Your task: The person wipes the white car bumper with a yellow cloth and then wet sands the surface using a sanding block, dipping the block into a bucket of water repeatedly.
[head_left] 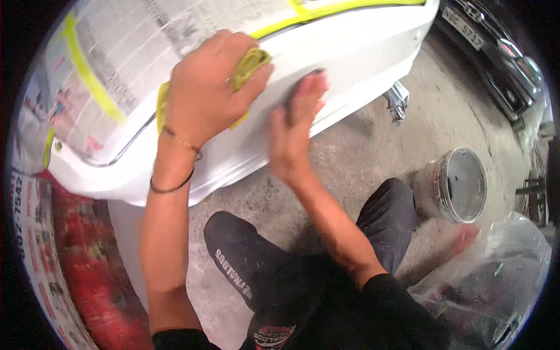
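A white painted panel [361, 52] spans the upper view, masked with newspaper [128, 52] and yellow tape [87, 76]. My left hand [207, 87] grips a crumpled yellow cloth [251, 64] against the panel, near the edge of the newspaper. To its right, my right hand [294, 128] lies on the white surface with fingers stretched out and thumb apart, blurred by motion. A dark patch shows under those fingers; I cannot tell whether it is a pad or shadow.
My bent knees [379, 216] are over the concrete floor [361, 146]. A metal bucket [461, 184] stands at right, with clear plastic sheeting [484, 280] below it. A black car bumper [490, 70] is upper right, crumpled silvery material [396, 102] near the panel, red-stained material [87, 251] at lower left.
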